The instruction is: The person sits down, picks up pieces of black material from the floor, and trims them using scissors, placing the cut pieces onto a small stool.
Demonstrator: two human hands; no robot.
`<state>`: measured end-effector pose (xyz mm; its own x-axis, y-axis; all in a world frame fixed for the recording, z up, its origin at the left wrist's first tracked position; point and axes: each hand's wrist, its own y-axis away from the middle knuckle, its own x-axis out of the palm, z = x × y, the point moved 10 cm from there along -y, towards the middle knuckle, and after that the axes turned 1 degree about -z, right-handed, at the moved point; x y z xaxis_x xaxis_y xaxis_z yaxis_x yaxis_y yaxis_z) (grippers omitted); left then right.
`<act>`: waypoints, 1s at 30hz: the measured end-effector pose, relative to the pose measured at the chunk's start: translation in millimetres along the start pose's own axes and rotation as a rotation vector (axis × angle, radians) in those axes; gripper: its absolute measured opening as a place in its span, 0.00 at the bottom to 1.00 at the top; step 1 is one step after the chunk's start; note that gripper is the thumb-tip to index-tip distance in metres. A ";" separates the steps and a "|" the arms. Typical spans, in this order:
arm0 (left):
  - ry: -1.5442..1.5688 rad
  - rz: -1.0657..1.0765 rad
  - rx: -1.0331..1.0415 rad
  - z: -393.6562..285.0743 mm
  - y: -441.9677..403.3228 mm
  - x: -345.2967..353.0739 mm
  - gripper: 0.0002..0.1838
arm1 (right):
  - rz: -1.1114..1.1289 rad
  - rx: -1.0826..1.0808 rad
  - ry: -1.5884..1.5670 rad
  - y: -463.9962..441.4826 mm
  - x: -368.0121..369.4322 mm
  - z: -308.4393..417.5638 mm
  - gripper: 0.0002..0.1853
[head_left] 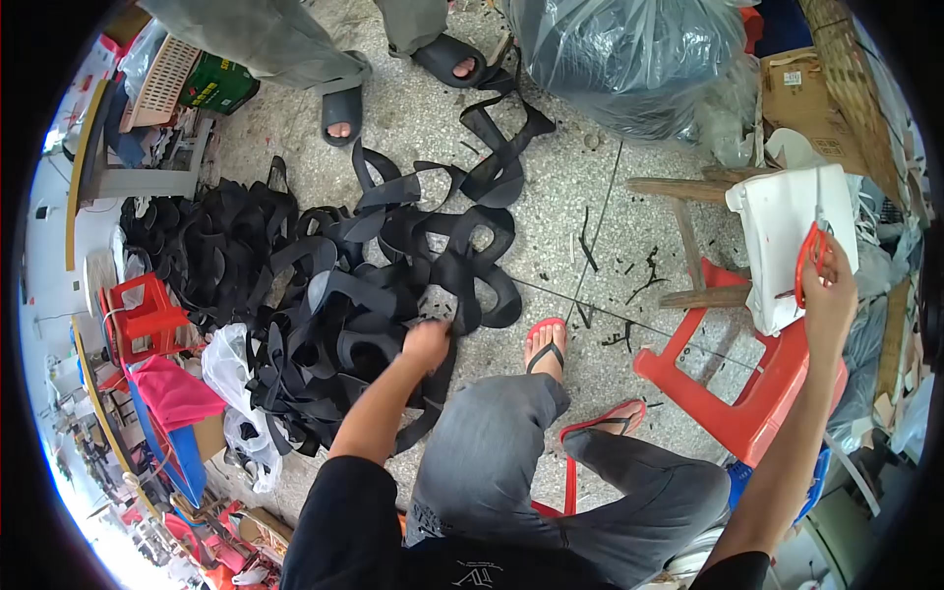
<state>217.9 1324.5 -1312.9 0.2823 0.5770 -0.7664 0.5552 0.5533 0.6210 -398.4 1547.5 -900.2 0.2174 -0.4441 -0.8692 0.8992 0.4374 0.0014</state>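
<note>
Your right hand [832, 280] is closed around the handles of a pair of red-handled metal scissors [811, 258], their blades pointing away from you over a white, flat-topped block [787, 231]. The scissors are at the right side of the view, above the block. How far their blades are parted is hard to tell.

Your left hand [426, 346] is at the near right part of a large, tangled heap of black fabric strips [364, 295], its fingers curled and slightly blurred. You cannot tell from this view whether they pinch a strip or how far open they are. The strips spread over the speckled grey stone floor [560, 231], with curved loops reaching toward another person's dark slippers [342, 116] at the top.

Small black scraps [644, 280] are scattered on the floor between the heap and the block. Rough brown wooden legs [678, 189] stick out beside the block, and a red plastic stool [728, 393] is just on your side of it. A big clear plastic bag with dark contents [629, 59] sits beyond. Left of the heap are crumpled white plastic bags [228, 366], a bright pink cloth [175, 391] and a small red plastic stool [147, 317].
</note>
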 end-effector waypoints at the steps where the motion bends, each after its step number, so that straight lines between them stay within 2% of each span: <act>1: 0.039 0.154 -0.030 -4.8 38.7 17.7 0.14 | -0.048 -0.032 -0.035 5.5 -9.6 4.2 0.28; 2: 0.036 0.156 -0.032 -6.3 55.4 20.0 0.14 | -0.045 -0.029 -0.037 13.2 -12.7 9.1 0.28; 4: -0.044 0.254 0.056 -13.7 71.0 33.5 0.16 | -0.196 0.042 -0.246 37.4 -36.4 13.5 0.28; 5: -0.082 0.297 0.102 -20.2 69.9 36.0 0.18 | -0.172 0.085 -0.313 49.3 -39.8 10.5 0.27; 6: -0.027 0.267 0.096 -40.2 54.1 -8.9 0.19 | -0.148 0.124 -0.383 60.9 -40.6 5.1 0.27; 7: 0.028 0.236 0.091 -60.3 38.3 -54.0 0.21 | -0.159 0.068 -0.583 71.5 -39.9 2.3 0.27; 8: 0.177 0.043 0.085 -77.4 4.3 -105.7 0.19 | -0.175 0.038 -0.592 88.2 -38.2 -3.4 0.27; 9: 0.324 -0.149 0.081 -84.9 -28.1 -144.9 0.17 | -0.124 0.080 -0.740 102.5 -29.4 -8.4 0.27; 10: 0.583 -0.303 0.095 -83.0 -64.3 -168.0 0.13 | 0.013 0.173 -1.054 122.6 -7.5 -8.8 0.27; 11: 0.479 -0.447 0.168 -84.9 -106.6 -187.5 0.13 | 0.163 0.296 -1.345 144.6 15.8 -4.3 0.26; 12: 0.479 -0.560 0.164 -85.7 -145.6 -204.6 0.14 | 0.292 0.417 -1.468 169.3 38.8 0.4 0.26; 14: 0.420 -0.779 0.214 -85.8 -218.9 -222.0 0.20 | 0.556 0.598 -1.399 215.8 87.1 -3.6 0.32; 15: 0.417 -0.774 0.227 -88.4 -243.2 -217.7 0.20 | 0.690 0.679 -1.352 241.3 109.0 -5.5 0.34; 17: 0.335 -0.616 0.038 -84.0 -291.0 -194.0 0.21 | 0.865 0.840 -1.196 279.7 141.1 -4.0 0.34; 18: 0.295 -0.536 -0.059 -82.5 -305.4 -181.5 0.22 | 1.043 0.948 -0.993 324.1 159.5 -39.6 0.41; 20: 0.327 -0.379 -0.165 -87.2 -305.5 -162.5 0.23 | 1.221 1.056 -0.765 355.2 171.6 -61.1 0.49; 22: 0.399 -0.310 -0.165 -102.9 -288.0 -159.2 0.25 | 1.067 0.978 -0.823 345.2 173.0 -57.9 0.39; 24: 0.535 -0.268 -0.068 -123.1 -252.8 -163.9 0.21 | 0.948 0.841 -0.857 332.2 167.6 -47.5 0.32; 26: 0.844 -0.178 0.094 -147.5 -204.4 -184.1 0.18 | 0.910 0.626 -0.816 329.7 160.9 -50.2 0.24; 27: 0.848 -0.185 0.108 -156.5 -168.9 -203.4 0.18 | 0.897 0.617 -0.816 335.6 158.4 -50.2 0.24; 29: 1.104 -0.095 0.190 -185.1 -91.6 -248.6 0.16 | 0.800 0.626 -0.981 334.2 149.6 -40.2 0.25; 30: 1.101 -0.096 0.214 -197.9 -55.1 -272.5 0.16 | 0.725 0.597 -1.100 328.3 141.4 -24.3 0.26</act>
<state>-44.5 1255.7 -1105.8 -0.5545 0.8122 -0.1811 0.6904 0.5706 0.4447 -81.7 1647.3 -1034.7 0.6145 -0.7559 0.2257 0.4284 0.5600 0.7091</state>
